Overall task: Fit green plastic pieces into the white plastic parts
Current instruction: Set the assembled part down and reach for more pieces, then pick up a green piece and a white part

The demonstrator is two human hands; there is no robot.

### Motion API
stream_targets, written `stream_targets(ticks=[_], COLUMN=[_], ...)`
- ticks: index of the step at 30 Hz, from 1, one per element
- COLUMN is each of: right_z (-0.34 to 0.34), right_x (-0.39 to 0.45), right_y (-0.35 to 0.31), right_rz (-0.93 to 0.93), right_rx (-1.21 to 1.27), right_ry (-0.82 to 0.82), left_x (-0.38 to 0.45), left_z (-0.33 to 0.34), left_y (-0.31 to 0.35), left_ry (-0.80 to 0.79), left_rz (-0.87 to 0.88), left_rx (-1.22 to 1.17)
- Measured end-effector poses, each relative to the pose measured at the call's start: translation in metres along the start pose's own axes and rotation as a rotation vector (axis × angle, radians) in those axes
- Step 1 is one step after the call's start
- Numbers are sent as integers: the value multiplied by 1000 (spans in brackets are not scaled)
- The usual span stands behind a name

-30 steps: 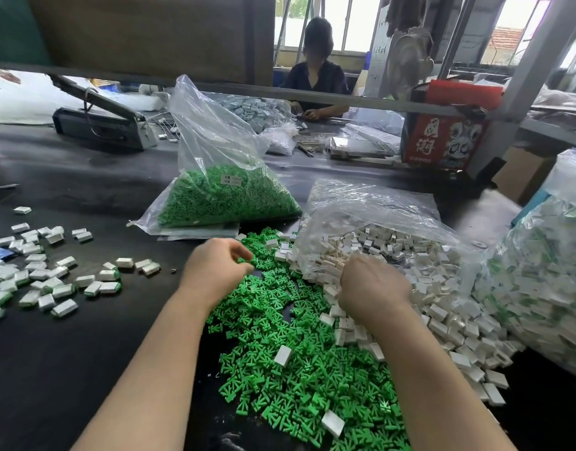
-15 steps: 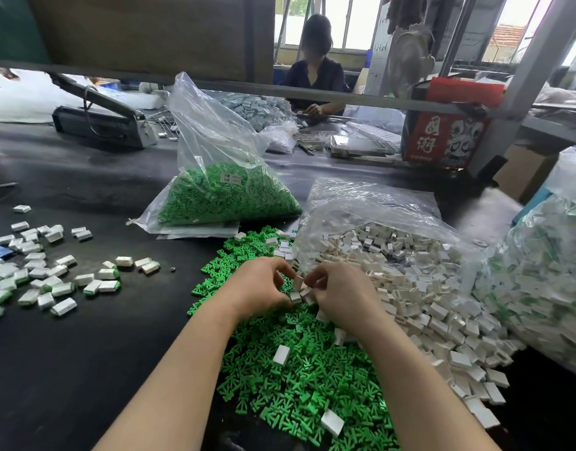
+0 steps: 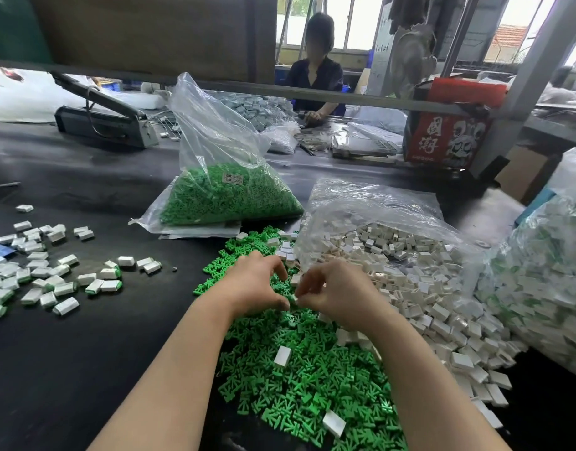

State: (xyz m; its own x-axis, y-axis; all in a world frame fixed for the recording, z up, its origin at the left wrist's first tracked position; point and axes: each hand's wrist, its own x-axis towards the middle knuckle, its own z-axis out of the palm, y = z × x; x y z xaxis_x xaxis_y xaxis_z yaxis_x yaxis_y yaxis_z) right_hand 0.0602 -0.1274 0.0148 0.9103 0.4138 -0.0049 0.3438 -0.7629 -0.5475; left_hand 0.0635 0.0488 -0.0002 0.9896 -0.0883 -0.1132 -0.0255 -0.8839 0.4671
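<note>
A loose heap of green plastic pieces (image 3: 299, 379) lies on the black table in front of me. To its right white plastic parts (image 3: 420, 288) spill from an open clear bag. My left hand (image 3: 254, 284) and my right hand (image 3: 335, 294) meet above the green heap, fingers curled toward each other. Between their fingertips sits a small white part (image 3: 294, 279), pinched from both sides. Any green piece in the pinch is hidden by the fingers.
Finished white-and-green pieces (image 3: 49, 271) are scattered at the left. A sealed bag of green pieces (image 3: 225, 196) stands behind the heap, and a full bag of mixed parts (image 3: 547, 265) is at the right. A person (image 3: 316, 76) sits across the table near a red box (image 3: 449, 125).
My hands came together from apart: the left moved right from the green heap, the right moved left from the white pile. They now stay joined on the small part.
</note>
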Motion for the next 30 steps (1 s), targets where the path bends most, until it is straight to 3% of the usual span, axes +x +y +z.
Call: stream_targets(ticks=[3, 11, 15, 20, 26, 30], right_z=[3, 16, 13, 2, -6, -7], right_x=[-2, 3, 3, 1, -1, -1], right_y=[-5, -10, -8, 0, 7, 6], right_rz=[-34, -46, -64, 3, 54, 75], right_rx=[-89, -285, -322, -99, 165, 264], right_ry=[-145, -8, -12, 43, 272, 333], left_x=[1, 4, 8, 5, 0, 1], left_z=[0, 14, 22, 22, 21, 18], left_y=[-3, 4, 7, 7, 12, 9], left_ry=[29, 171, 100, 140, 219, 260], left_rz=[-31, 64, 144, 157, 163, 141], left_rx=[142, 24, 97, 51, -10, -128])
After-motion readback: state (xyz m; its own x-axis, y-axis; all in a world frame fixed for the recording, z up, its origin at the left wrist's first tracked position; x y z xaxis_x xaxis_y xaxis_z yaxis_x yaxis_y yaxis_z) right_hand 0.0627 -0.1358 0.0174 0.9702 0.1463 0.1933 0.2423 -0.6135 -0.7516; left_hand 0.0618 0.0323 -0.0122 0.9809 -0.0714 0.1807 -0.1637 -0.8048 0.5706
